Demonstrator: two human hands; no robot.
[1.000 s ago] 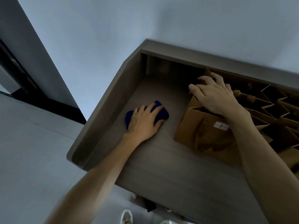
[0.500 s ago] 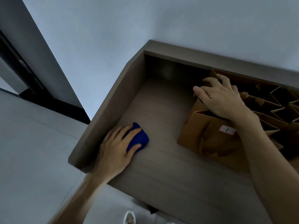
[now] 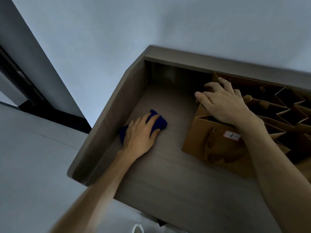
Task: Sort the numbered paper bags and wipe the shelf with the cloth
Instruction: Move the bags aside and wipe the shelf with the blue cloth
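A dark blue cloth [image 3: 159, 123] lies on the grey-brown wooden shelf [image 3: 168, 174], close to its raised left wall. My left hand [image 3: 140, 134] presses flat on the cloth, fingers spread over it. Several brown paper bags stand in a row at the right. The nearest bag [image 3: 198, 142] carries a white label [image 3: 231, 135] marked with a single stroke. My right hand [image 3: 222, 103] rests on the top rims of the nearest bags, fingers curled over the edges.
The shelf's left wall [image 3: 107, 128] and back wall [image 3: 202, 59] box in the work area. A white wall rises behind. A dark door frame [image 3: 25, 84] stands at the left. Pale floor and part of a shoe [image 3: 138, 228] show below.
My left hand has slid the cloth from mid-shelf toward the front left corner, then back away from me along the left wall. My right hand has stayed on the bags.
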